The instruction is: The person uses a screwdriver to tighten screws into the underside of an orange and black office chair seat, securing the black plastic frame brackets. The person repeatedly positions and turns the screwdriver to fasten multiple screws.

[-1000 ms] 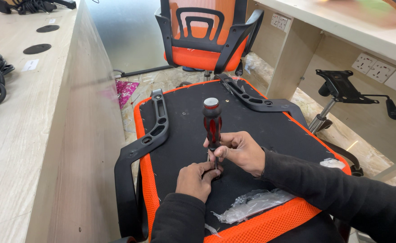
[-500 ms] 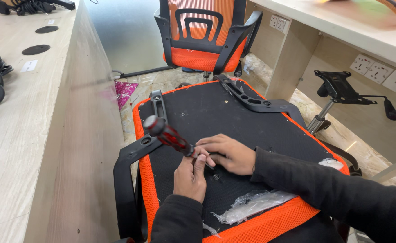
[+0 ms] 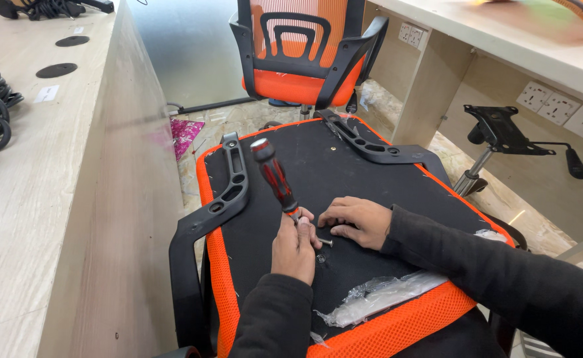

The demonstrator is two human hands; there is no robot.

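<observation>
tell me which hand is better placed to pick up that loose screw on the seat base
Right, probably. The right hand lies flat and free on the seat base, right beside the screw. The left hand is just as near, but its grip is taken up by the screwdriver.

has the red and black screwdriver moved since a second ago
Yes: the red and black screwdriver has tipped from upright toward the left black plastic armrest.

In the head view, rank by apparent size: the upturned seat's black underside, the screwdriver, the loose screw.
1. Seat underside
2. Screwdriver, shaft end in the left hand
3. Screw, by far the smallest
</observation>
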